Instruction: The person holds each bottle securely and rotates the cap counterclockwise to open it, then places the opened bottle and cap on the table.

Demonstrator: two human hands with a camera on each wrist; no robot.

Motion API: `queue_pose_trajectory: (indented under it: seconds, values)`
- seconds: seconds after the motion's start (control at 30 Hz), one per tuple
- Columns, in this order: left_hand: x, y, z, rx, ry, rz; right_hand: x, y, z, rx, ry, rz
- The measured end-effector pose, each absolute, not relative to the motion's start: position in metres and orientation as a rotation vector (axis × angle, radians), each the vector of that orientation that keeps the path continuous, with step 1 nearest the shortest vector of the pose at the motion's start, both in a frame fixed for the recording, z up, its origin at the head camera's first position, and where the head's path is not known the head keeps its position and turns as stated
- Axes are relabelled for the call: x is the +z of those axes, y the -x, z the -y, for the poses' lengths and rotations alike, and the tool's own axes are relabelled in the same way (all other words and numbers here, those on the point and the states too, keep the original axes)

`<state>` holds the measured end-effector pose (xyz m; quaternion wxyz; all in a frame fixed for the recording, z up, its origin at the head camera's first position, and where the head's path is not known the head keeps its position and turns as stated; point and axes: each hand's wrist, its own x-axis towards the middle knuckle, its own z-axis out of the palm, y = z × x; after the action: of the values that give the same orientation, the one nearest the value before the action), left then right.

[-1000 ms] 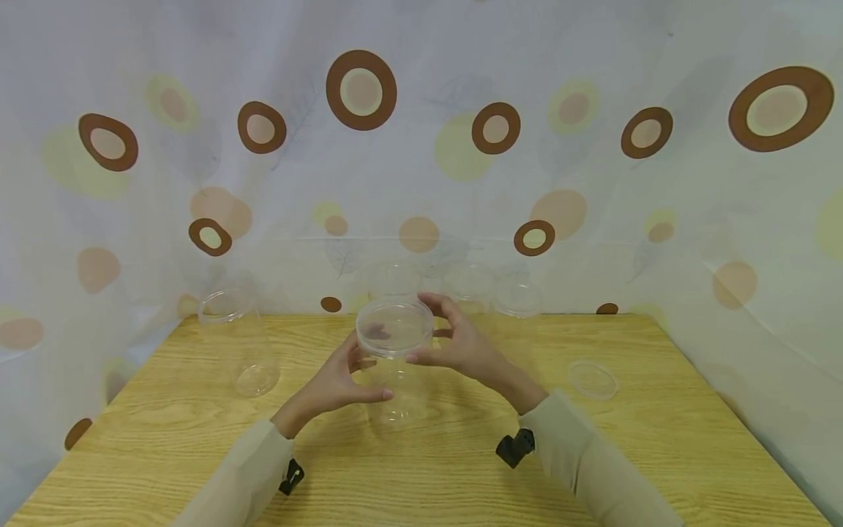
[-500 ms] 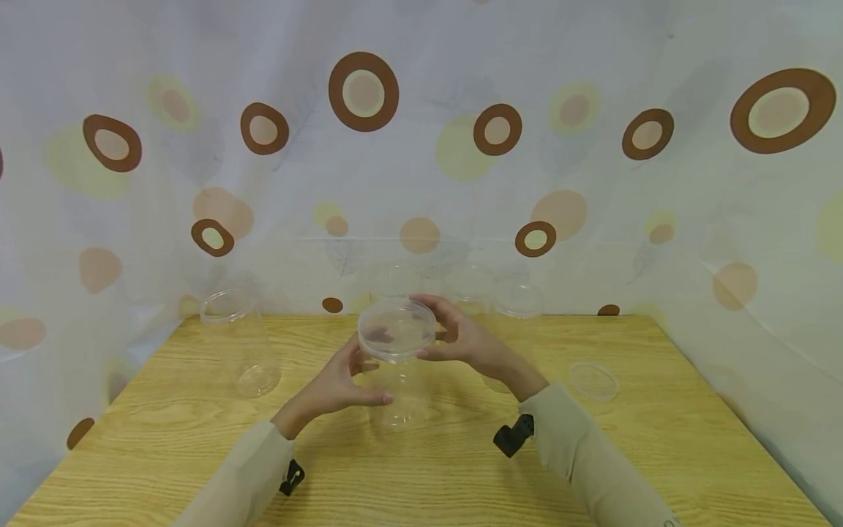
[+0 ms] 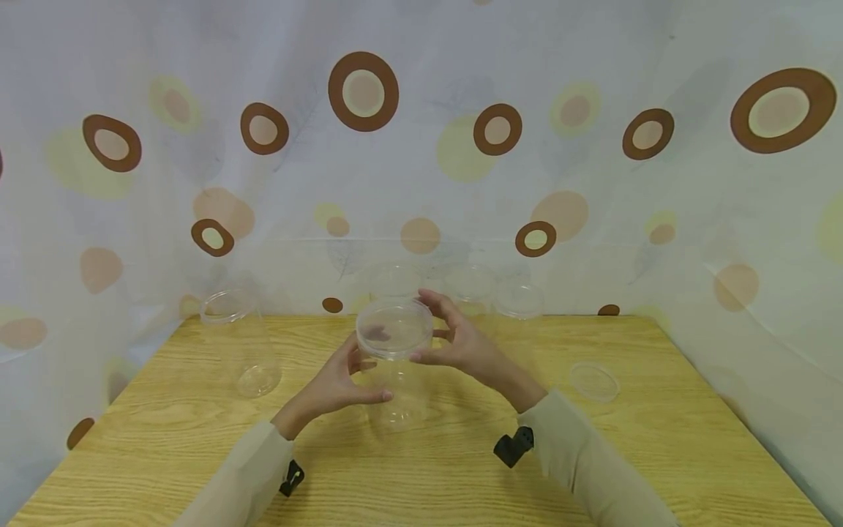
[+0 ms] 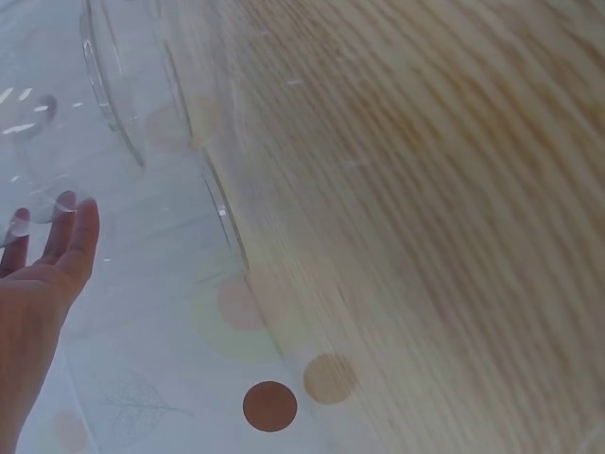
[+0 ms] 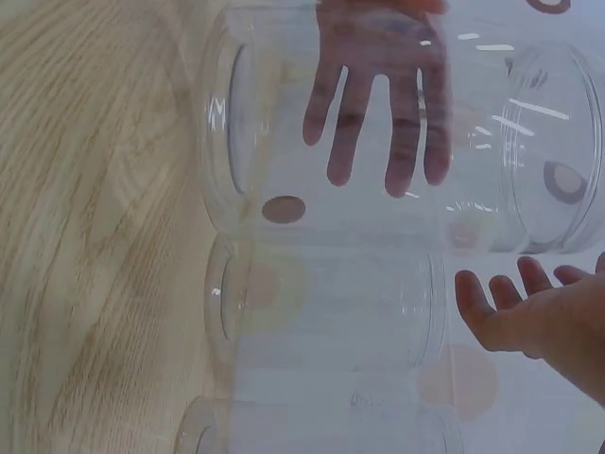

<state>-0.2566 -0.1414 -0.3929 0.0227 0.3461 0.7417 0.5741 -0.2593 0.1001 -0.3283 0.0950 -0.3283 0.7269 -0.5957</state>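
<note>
A clear plastic jar stands upright on the wooden table in front of the person, with a round clear lid on its mouth. The left hand grips the jar's body from the left, its thumb across the front and fingers behind. On the other side, the right hand holds the lid's edge, thumb in front and fingers round the far side. In the right wrist view, the left fingers show through the clear wall of the jar, and the right hand's curved fingers are beside the lid end.
Several more clear jars stand about: one jar at the left and three at the back, including a back right jar. A loose clear lid lies flat at the right. Behind the table hangs a patterned curtain.
The right hand swung a little round the lid's rim half a second ago and has now swung back to about its earlier place. The left hand and jar have stayed put.
</note>
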Motion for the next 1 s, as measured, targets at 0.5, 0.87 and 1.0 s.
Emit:
queue_pose_trajectory:
  seconds: [0.5, 0.87, 1.0]
  values:
    - [-0.391, 0.255, 0.14, 1.772, -1.08, -2.28, -0.335, 0.257, -0.09, -1.834, 0.958, -2.234]
    - [-0.39, 0.255, 0.141, 1.768, -1.105, -2.254, -0.334, 0.266, -0.097, -1.834, 1.057, -2.013]
    - [-0.389, 0.254, 0.141, 1.768, -1.105, -2.253, -0.334, 0.268, -0.096, -1.859, 1.059, -1.982]
